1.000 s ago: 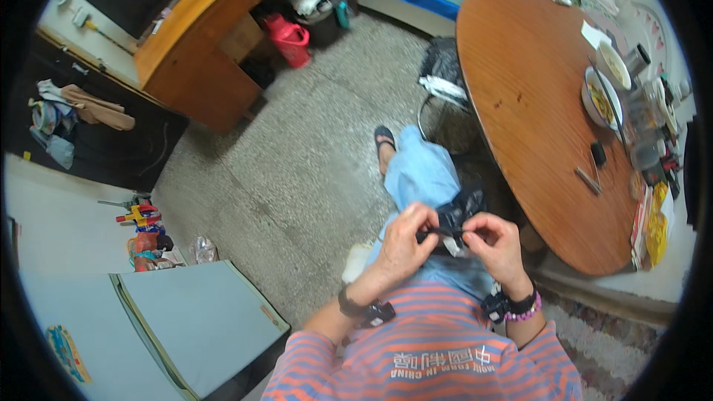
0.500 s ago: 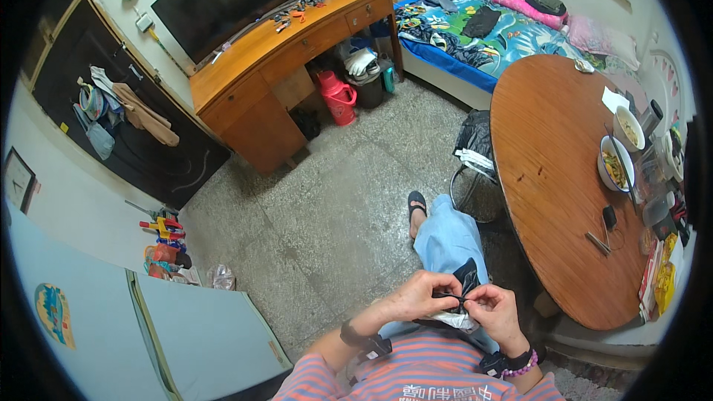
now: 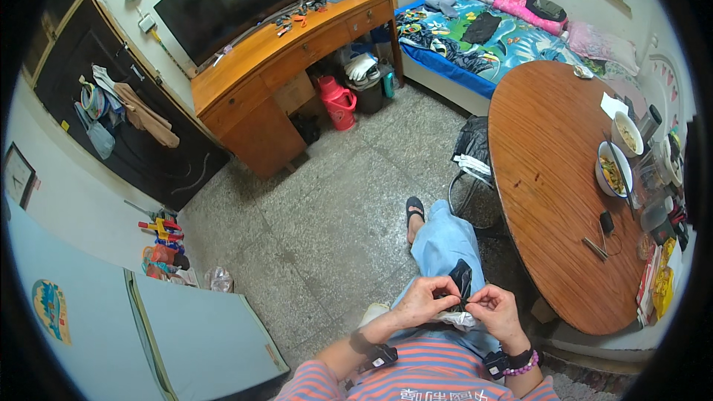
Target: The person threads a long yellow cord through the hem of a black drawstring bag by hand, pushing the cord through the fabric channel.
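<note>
we pinch the small dark cloth item (image 3: 462, 281) between left hand (image 3: 420, 301) and right hand (image 3: 496, 308), both closed on it, at 6 o'clock over our lap; a slack pinch could drop it onto the floor (image 3: 327, 208).

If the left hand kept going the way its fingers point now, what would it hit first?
The left hand points toward the person's right, pinching the small black item over the lap. Going straight on, it would likely meet the right hand first, whose fingertips pinch the same item. Depth is hard to judge.
</note>
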Available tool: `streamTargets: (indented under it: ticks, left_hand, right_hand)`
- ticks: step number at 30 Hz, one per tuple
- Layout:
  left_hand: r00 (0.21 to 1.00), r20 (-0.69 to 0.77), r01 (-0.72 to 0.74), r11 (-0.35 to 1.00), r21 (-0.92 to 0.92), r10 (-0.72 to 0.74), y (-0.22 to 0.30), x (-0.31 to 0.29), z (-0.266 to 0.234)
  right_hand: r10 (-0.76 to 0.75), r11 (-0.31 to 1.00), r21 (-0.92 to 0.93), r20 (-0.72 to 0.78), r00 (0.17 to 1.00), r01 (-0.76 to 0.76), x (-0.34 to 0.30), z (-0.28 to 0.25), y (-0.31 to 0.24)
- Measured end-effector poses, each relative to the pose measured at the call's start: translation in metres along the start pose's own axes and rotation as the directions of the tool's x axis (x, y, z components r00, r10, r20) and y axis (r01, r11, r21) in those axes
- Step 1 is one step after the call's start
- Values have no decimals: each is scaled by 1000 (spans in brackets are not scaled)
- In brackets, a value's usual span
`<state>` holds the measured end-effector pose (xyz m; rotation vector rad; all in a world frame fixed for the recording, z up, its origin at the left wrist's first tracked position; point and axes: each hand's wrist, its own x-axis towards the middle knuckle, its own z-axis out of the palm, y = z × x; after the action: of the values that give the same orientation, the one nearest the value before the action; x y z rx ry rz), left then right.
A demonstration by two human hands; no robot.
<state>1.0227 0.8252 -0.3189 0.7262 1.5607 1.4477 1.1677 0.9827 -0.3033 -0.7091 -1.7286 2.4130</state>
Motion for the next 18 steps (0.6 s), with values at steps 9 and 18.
streamTargets:
  ticks: [9,18]
  left_hand:
    - [999,34,-2,989,147,-3,1,-3,-25]
    - [1000,5,-3,998,-61,3,25,3,-19]
  right_hand:
    - [-307,791,-559,-12,951,249,-21,-31,0]
    - [-295,934,-221,-41,955,280,12,14,-6]
